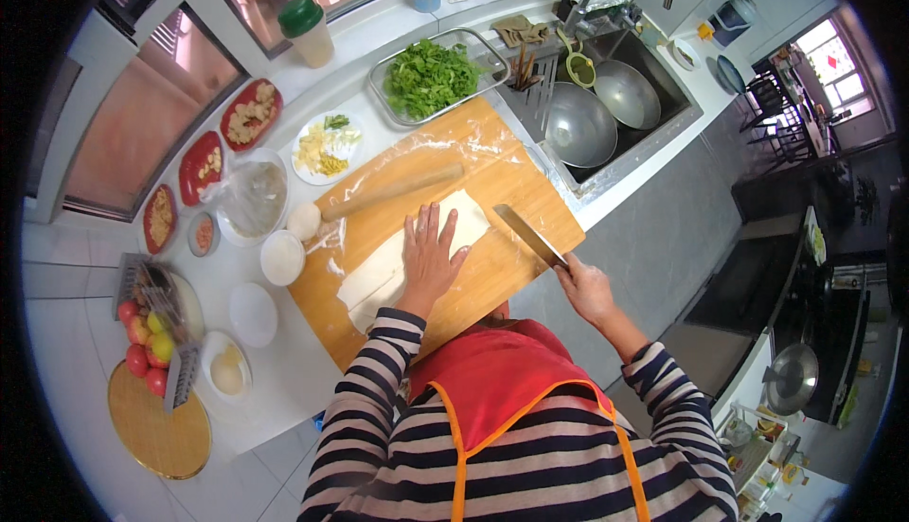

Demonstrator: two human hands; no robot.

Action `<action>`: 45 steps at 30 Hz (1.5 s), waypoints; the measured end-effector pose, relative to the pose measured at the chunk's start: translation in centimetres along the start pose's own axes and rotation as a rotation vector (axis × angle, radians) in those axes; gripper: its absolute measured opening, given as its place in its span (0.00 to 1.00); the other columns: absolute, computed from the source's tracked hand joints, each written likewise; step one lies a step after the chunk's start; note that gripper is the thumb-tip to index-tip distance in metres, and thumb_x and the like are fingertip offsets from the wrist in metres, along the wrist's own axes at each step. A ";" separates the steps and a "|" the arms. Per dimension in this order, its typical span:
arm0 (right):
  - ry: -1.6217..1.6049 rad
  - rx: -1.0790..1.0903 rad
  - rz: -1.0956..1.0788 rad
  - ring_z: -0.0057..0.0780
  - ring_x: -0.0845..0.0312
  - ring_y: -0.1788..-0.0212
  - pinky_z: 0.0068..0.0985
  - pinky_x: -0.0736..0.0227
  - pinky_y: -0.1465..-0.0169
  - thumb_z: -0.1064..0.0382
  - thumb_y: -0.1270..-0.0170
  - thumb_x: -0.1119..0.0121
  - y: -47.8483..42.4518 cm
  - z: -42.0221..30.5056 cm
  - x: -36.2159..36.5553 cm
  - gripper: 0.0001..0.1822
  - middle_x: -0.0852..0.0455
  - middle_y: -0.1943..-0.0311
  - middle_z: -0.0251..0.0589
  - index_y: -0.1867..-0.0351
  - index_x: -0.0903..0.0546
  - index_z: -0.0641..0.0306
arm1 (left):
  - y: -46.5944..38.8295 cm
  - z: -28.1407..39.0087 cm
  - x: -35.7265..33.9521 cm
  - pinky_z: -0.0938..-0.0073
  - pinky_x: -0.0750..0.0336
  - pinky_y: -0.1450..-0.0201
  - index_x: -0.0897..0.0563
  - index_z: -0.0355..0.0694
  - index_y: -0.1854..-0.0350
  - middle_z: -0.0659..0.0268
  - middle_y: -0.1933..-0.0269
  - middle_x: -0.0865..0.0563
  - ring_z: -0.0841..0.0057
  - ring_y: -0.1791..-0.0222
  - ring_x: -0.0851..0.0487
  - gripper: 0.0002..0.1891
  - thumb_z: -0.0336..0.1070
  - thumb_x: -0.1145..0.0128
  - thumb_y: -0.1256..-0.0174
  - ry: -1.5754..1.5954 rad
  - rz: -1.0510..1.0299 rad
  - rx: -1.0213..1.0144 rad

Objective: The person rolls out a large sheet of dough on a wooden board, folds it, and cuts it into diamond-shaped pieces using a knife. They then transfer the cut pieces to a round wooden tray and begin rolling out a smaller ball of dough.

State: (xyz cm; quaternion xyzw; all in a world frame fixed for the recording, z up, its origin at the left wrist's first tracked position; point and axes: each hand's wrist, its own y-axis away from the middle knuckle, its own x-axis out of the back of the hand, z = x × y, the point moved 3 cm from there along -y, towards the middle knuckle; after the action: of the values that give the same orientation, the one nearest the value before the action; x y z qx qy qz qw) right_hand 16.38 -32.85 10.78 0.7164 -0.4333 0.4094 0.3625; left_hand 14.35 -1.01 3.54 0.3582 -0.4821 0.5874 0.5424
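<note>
My left hand (pixel 432 255) lies palm down on a flat sheet of pale dough (pixel 380 266), its fingers spread. A lengthwise cut line shows in the dough's near-left part. My right hand (pixel 586 287) grips the handle of a kitchen knife (pixel 529 234) at the board's right edge. The blade points up-left over the wood, to the right of the dough and apart from it. Both rest on a wooden cutting board (pixel 497 159) dusted with flour. Beyond the dough, a wooden rolling pin (pixel 390 191) lies slantwise.
A glass tray of chopped greens (pixel 433 78) and a plate of cut aromatics (pixel 327 147) stand behind the board. At left are a bowl of white powder (pixel 282 258), a plastic-covered bowl (pixel 256 195) and red dishes (pixel 201 168). The sink (pixel 675 113) at right holds metal bowls (pixel 581 124).
</note>
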 end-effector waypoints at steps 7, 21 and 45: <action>0.035 0.012 0.055 0.62 0.12 0.60 0.56 0.20 0.58 0.56 0.20 0.43 -3.6 -1.4 -1.5 0.10 0.09 0.63 0.57 0.49 0.24 0.59 | 4.2 -2.6 3.4 0.41 0.64 0.10 0.34 0.39 0.15 0.44 0.14 0.39 0.46 0.11 0.50 0.44 0.59 0.38 0.25 -0.027 0.025 0.313; 0.108 0.282 -0.025 0.54 0.09 0.60 0.50 0.17 0.58 0.61 0.23 0.45 -6.4 -6.7 -0.6 0.11 0.09 0.63 0.51 0.44 0.24 0.57 | 5.5 -3.2 2.0 0.40 0.60 0.11 0.35 0.35 0.15 0.49 0.14 0.36 0.50 0.12 0.45 0.43 0.55 0.37 0.25 -0.014 0.048 0.315; 0.079 0.246 -0.151 0.60 0.11 0.64 0.55 0.19 0.62 0.61 0.21 0.48 -10.2 -8.6 -5.4 0.08 0.10 0.68 0.56 0.49 0.25 0.61 | 2.0 -1.6 1.1 0.39 0.58 0.11 0.36 0.36 0.14 0.51 0.13 0.37 0.55 0.11 0.45 0.42 0.59 0.44 0.21 -0.002 -0.043 0.178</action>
State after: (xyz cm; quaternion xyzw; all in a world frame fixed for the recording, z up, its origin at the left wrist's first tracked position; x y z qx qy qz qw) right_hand 21.81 -19.92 7.65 0.7694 -0.3102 0.4589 0.3183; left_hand 12.35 0.97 3.80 0.4159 -0.4209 0.6158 0.5202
